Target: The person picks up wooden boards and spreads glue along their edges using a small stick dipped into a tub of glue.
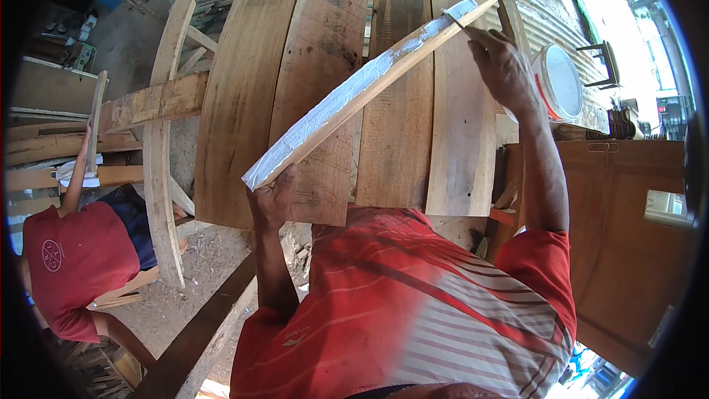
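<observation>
A long narrow wooden board (377,92) slants from near my body up to the far right. Its upper face carries a thick, uneven coat of white paste (325,107), with bare wood at the far tip. My left hand (272,198) is closed around the near end, its fingers partly hidden beneath. My right hand (504,66) pinches a thin spreader (453,19), whose edge touches the paste close to the far end. The rest of the spreader is hidden in the fingers. Under the board, several wide planks (247,96) lie side by side.
A white bucket (561,83) stands beyond my right forearm. Wooden trestle pieces (156,155) stand left of the planks. Another person in a red shirt (77,270) is at the left, an arm raised to an upright board (96,122). A brown wooden panel (613,236) stands at the right.
</observation>
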Demonstrator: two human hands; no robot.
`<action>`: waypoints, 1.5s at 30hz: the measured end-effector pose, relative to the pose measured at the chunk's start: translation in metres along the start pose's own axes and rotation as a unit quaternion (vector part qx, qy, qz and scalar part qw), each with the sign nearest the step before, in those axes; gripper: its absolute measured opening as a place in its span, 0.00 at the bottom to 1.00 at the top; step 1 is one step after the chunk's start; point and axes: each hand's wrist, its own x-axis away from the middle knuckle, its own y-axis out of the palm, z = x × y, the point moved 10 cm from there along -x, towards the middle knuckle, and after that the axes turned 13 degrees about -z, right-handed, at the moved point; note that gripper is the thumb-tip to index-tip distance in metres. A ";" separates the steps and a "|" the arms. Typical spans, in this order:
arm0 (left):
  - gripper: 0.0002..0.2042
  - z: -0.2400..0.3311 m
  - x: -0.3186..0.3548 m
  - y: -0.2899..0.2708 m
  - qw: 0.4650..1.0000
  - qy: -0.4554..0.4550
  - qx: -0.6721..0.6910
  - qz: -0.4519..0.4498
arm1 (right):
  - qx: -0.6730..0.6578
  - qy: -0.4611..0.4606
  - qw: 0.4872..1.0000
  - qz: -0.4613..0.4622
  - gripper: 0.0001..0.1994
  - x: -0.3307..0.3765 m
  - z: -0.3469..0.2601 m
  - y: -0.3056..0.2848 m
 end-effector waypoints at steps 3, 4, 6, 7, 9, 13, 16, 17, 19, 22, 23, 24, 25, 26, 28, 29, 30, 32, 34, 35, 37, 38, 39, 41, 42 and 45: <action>0.15 -0.002 0.001 0.001 1.000 -0.006 -0.001 -0.006 | -0.071 -0.103 0.991 -0.045 0.12 0.017 -0.042 0.010; 0.15 -0.003 0.002 0.001 1.000 -0.007 0.017 -0.001 | -0.072 -0.133 0.988 -0.045 0.12 0.015 -0.050 0.006; 0.15 -0.001 0.001 0.002 0.999 -0.006 0.036 -0.005 | -0.064 -0.092 0.994 -0.015 0.11 0.007 -0.034 -0.007; 0.15 0.001 0.001 0.002 0.999 0.000 0.036 -0.005 | -0.056 -0.055 0.997 0.015 0.11 0.000 -0.018 -0.015; 0.14 0.004 0.000 0.000 0.999 0.007 0.034 -0.004 | -0.050 0.079 0.996 0.001 0.12 -0.016 0.028 -0.013; 0.14 0.003 -0.003 0.000 1.000 -0.002 -0.004 -0.009 | -0.056 0.020 0.998 -0.007 0.11 -0.016 0.029 -0.004; 0.14 0.000 0.000 -0.001 1.000 -0.006 -0.001 -0.005 | -0.046 -0.052 0.997 -0.019 0.09 0.008 -0.032 0.003; 0.14 0.000 0.000 0.000 1.000 -0.005 0.004 -0.007 | -0.041 -0.071 0.997 -0.012 0.09 0.015 -0.048 0.006; 0.14 0.000 0.001 0.001 1.000 -0.009 0.010 -0.007 | -0.056 -0.102 0.993 -0.011 0.09 0.022 -0.069 0.005; 0.14 0.002 0.000 -0.001 1.000 -0.007 0.012 -0.009 | -0.058 -0.100 0.993 0.005 0.09 0.020 -0.068 0.001; 0.15 0.004 -0.002 0.000 1.000 -0.003 0.012 -0.010 | -0.043 -0.067 0.997 0.018 0.09 0.017 -0.060 -0.001; 0.15 0.004 -0.003 0.000 1.000 -0.002 0.013 -0.010 | -0.038 -0.066 0.997 -0.006 0.11 0.017 -0.061 0.004; 0.15 0.003 -0.003 0.001 1.000 -0.008 0.019 -0.010 | -0.037 -0.067 0.997 -0.006 0.11 0.020 -0.063 0.005; 0.15 0.001 -0.001 0.001 0.999 -0.017 0.026 -0.009 | -0.082 -0.101 0.991 -0.038 0.11 0.025 -0.072 0.011; 0.15 -0.003 0.001 -0.001 1.000 -0.013 0.010 -0.007 | -0.119 -0.142 0.980 -0.065 0.13 0.030 -0.088 0.014; 0.14 -0.003 0.001 -0.001 1.000 -0.008 -0.007 -0.009 | -0.119 -0.142 0.980 -0.066 0.13 0.029 -0.089 0.012; 0.14 -0.003 0.001 -0.002 1.000 -0.009 -0.006 -0.009 | -0.155 -0.112 0.979 -0.076 0.12 0.025 -0.084 0.012; 0.14 -0.001 0.000 0.000 1.000 -0.005 0.009 -0.012 | -0.190 -0.081 0.975 -0.085 0.12 0.019 -0.074 0.016; 0.14 0.003 -0.002 0.002 1.000 -0.006 0.014 -0.017 | -0.069 -0.029 0.997 -0.005 0.11 0.017 -0.056 0.007; 0.14 0.003 -0.002 0.003 1.000 -0.010 0.017 -0.020 | -0.070 -0.029 0.997 -0.006 0.11 0.018 -0.060 0.007; 0.14 0.001 -0.002 0.001 1.000 -0.008 0.005 -0.016 | -0.130 -0.106 0.984 -0.056 0.10 0.021 -0.086 0.009; 0.14 0.000 -0.001 0.000 1.000 -0.006 -0.007 -0.015 | -0.125 -0.101 0.981 -0.105 0.12 0.020 -0.089 0.012; 0.14 -0.001 -0.001 0.000 1.000 -0.006 -0.008 -0.018 | -0.126 -0.099 0.981 -0.105 0.12 0.019 -0.088 0.014; 0.14 -0.002 -0.001 -0.002 1.000 -0.006 0.006 -0.010 | -0.065 -0.068 0.995 -0.013 0.12 0.016 -0.079 0.001; 0.14 0.000 -0.002 0.000 1.000 -0.005 0.005 -0.012 | -0.043 -0.075 0.996 -0.008 0.12 0.015 -0.077 0.005; 0.14 0.003 -0.003 0.001 0.999 -0.005 0.033 -0.007 | -0.108 -0.116 0.984 -0.087 0.10 0.023 -0.099 0.014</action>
